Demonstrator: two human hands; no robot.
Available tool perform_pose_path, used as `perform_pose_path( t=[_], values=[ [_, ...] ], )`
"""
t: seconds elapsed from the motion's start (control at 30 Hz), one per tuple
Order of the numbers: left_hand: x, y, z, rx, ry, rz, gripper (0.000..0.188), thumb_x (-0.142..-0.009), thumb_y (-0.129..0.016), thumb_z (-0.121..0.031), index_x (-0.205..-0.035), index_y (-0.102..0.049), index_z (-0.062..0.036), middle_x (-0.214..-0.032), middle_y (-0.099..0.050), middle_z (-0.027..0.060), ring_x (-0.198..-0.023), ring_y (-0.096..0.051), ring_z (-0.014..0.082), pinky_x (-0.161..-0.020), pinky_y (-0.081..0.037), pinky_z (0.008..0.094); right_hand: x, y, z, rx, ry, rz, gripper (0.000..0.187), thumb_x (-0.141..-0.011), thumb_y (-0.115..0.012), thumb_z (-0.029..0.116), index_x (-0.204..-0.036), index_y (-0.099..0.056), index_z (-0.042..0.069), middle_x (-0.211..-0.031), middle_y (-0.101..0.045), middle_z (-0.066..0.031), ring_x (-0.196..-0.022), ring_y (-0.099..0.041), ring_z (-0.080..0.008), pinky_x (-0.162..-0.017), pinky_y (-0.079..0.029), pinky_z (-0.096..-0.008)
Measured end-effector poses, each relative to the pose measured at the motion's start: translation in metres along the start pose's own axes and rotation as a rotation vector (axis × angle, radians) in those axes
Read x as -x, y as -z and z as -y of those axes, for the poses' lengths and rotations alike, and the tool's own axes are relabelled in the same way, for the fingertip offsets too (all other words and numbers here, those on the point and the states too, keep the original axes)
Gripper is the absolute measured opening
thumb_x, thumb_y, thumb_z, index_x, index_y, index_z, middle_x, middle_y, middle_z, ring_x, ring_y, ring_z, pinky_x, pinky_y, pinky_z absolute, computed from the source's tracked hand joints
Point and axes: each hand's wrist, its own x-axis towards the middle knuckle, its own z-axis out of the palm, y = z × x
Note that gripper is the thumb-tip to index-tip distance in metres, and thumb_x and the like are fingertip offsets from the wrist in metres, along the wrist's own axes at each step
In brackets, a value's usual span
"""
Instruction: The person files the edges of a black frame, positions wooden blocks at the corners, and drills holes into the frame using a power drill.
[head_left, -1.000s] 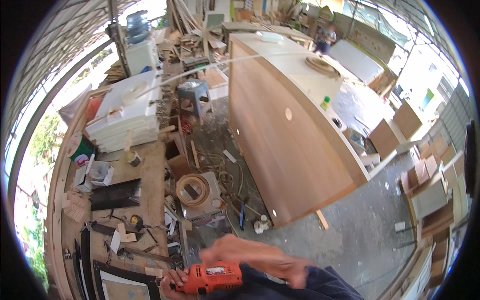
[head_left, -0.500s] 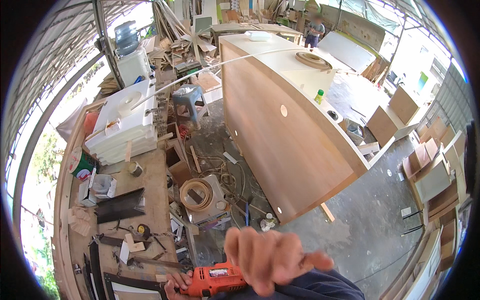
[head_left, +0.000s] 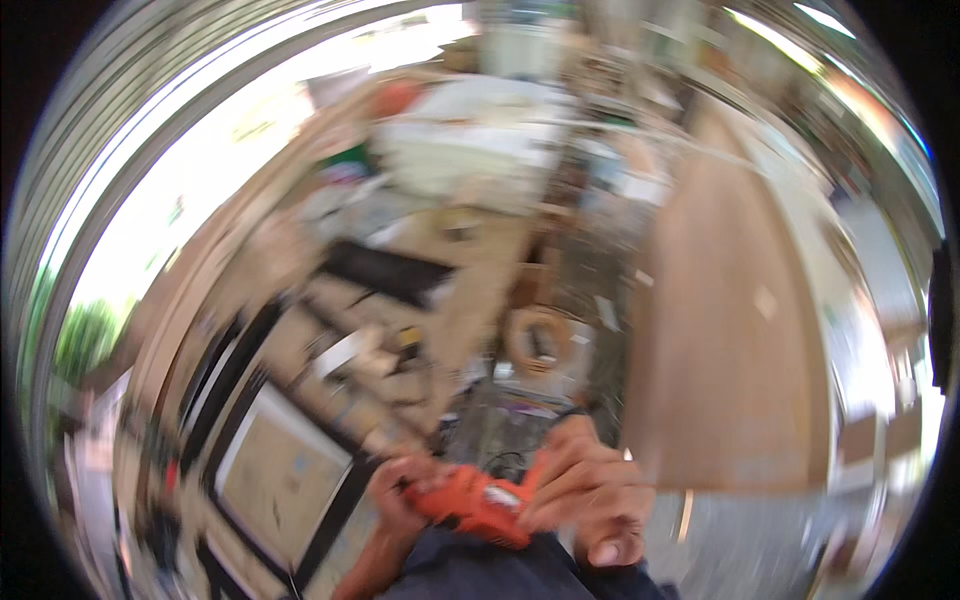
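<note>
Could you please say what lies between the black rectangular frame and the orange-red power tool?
In the head view, the person's bare left hand, closed around the tool's end, lies between the frame and tool.

From here, the left hand [head_left: 402, 492] and right hand [head_left: 597, 490] partly hide the orange power tool [head_left: 472, 506]; clutter [head_left: 374, 358] on the desk [head_left: 482, 275] looks blurred.

Low in the frame, left of centre, the left hand [head_left: 405, 490] curls into a grip, its forearm [head_left: 366, 565] slanting up from the lower edge. The right hand [head_left: 595, 492], right of lower centre, has bent fingers, slightly blurred.
</note>
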Motion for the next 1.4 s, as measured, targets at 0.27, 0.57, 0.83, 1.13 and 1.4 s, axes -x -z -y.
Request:
perform_pose_path(
  t=[0.27,0.57,0.83,1.13,1.4],
  values=[
    [0.000,0.020,-0.011,0.314,-0.035,-0.087,0.027,-0.099,-0.059,-0.021,-0.076,-0.052,-0.0093,-0.067,-0.056,0.0074,-0.076,-0.063,0.0255,-0.093,-0.049,0.0438,0.096,-0.007,-0.039,0.321,-0.716,0.490,0.103,-0.057,-0.088,0.029,-0.147,-0.049,-0.003,-0.145,-0.057,-0.0215,-0.134,-0.053,-0.0379,-0.113,-0.036,-0.0481],
    [-0.054,-0.006,-0.073,0.355,0.020,-0.272,0.028,-0.103,-0.062,-0.030,-0.086,-0.056,-0.0087,-0.068,-0.060,0.0073,-0.075,-0.066,0.0275,-0.083,-0.056,0.0475,0.058,-0.045,-0.097,0.571,-0.518,0.344,0.111,-0.062,-0.099,0.030,-0.150,-0.041,-0.006,-0.141,-0.060,-0.0218,-0.109,-0.072,-0.0349,-0.087,-0.060,-0.0416],
    [-0.044,0.001,-0.051,0.333,0.120,-0.190,0.030,-0.102,-0.065,-0.031,-0.083,-0.058,-0.0083,-0.073,-0.064,0.0101,-0.086,-0.067,0.0285,-0.085,-0.055,0.0438,0.101,-0.047,-0.090,0.627,-0.499,0.180,0.096,-0.063,-0.096,0.044,-0.134,-0.057,-0.007,-0.114,-0.073,-0.0208,-0.093,-0.077,-0.0276,-0.078,-0.061,-0.0360],
    [-0.027,0.017,-0.021,0.318,0.409,-0.104,0.031,-0.102,-0.064,-0.034,-0.086,-0.059,-0.0077,-0.087,-0.066,0.0078,-0.102,-0.062,0.0255,-0.094,-0.051,0.0424,0.155,-0.056,-0.050,0.614,-0.740,-0.075,0.089,-0.058,-0.094,0.039,-0.128,-0.062,-0.006,-0.105,-0.074,-0.0157,-0.089,-0.073,-0.0259,-0.079,-0.060,-0.0391],
    [-0.020,0.031,-0.019,0.403,0.333,0.066,0.024,-0.104,-0.059,-0.031,-0.089,-0.056,-0.0122,-0.095,-0.069,0.0104,-0.111,-0.063,0.0289,-0.103,-0.048,0.0493,0.150,-0.070,-0.038,0.420,-0.934,-0.239,0.090,-0.057,-0.095,0.037,-0.127,-0.061,-0.008,-0.111,-0.071,-0.0167,-0.096,-0.070,-0.0257,-0.086,-0.057,-0.0421]
  ],
)
